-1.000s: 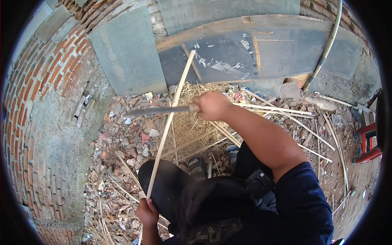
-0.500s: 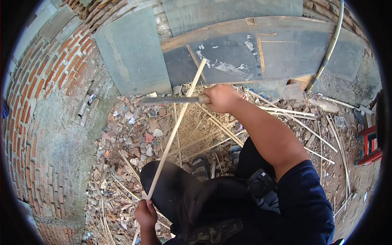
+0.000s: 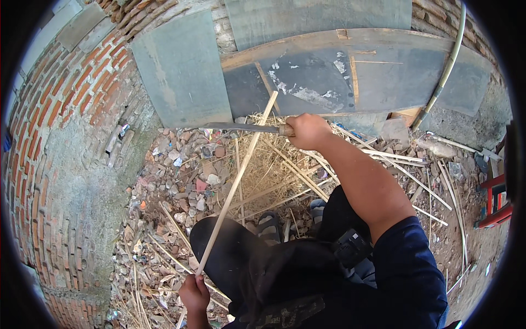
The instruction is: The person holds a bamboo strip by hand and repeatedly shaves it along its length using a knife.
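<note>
My left hand [image 3: 194, 295] is closed around the lower end of a long pale bamboo strip [image 3: 233, 192]. The strip slants up and away to the right, passing over my left knee. My right hand [image 3: 308, 131], arm stretched forward, grips the wooden handle of a machete [image 3: 241, 126]. Its blade points left and crosses the strip near the far end; whether the edge bites into it I cannot tell. Beneath them on the ground lies a heap of thin shavings [image 3: 263, 170].
Several cut strips [image 3: 394, 156] lie to the right, over rubble [image 3: 181, 186]. A brick wall [image 3: 60, 181] rises on the left. Grey boards [image 3: 183, 68] lean at the back, with a pole [image 3: 445, 71] against them. A red object [image 3: 496, 203] stands at the far right.
The machete and my right hand have shifted slightly right, and the blade now tilts a little differently across the strip. My left hand keeps its hold. The whole view has also shifted slightly.
</note>
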### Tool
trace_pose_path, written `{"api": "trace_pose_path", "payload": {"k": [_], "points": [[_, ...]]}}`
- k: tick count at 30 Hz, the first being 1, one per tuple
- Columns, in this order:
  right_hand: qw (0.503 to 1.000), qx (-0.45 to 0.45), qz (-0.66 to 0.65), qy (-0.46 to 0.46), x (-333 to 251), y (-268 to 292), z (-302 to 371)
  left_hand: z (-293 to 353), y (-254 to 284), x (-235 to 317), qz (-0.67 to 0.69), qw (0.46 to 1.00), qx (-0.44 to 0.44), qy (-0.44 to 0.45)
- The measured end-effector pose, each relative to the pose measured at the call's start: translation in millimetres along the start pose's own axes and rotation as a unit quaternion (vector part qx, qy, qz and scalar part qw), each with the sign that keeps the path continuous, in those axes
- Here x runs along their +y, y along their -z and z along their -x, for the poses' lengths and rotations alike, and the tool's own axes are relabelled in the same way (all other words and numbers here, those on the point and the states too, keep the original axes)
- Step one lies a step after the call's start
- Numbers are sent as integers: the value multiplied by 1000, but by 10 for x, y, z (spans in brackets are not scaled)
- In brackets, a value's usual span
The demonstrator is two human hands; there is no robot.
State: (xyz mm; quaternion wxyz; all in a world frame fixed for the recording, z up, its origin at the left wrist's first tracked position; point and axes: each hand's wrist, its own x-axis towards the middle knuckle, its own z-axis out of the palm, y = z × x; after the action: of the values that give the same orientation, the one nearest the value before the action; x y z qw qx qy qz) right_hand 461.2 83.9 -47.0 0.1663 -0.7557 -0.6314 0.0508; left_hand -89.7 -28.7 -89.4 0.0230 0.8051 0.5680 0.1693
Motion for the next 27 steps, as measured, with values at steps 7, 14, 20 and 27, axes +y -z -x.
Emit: {"api": "trace_pose_path", "payload": {"k": [7, 14, 20, 27], "points": [[969, -47, 107, 216, -374, 93, 132, 104, -73, 8, 32, 999, -2, -23], [994, 49, -27, -96, 366, 21, 1, 299, 33, -238, 9, 1000, 8, 7], [999, 32, -41, -18, 109, 150, 102, 303, -7, -251, 19, 1000, 5, 11], [974, -2, 41, 221, -295, 12, 138, 250, -55, -214, 44, 999, -16, 25]]}}
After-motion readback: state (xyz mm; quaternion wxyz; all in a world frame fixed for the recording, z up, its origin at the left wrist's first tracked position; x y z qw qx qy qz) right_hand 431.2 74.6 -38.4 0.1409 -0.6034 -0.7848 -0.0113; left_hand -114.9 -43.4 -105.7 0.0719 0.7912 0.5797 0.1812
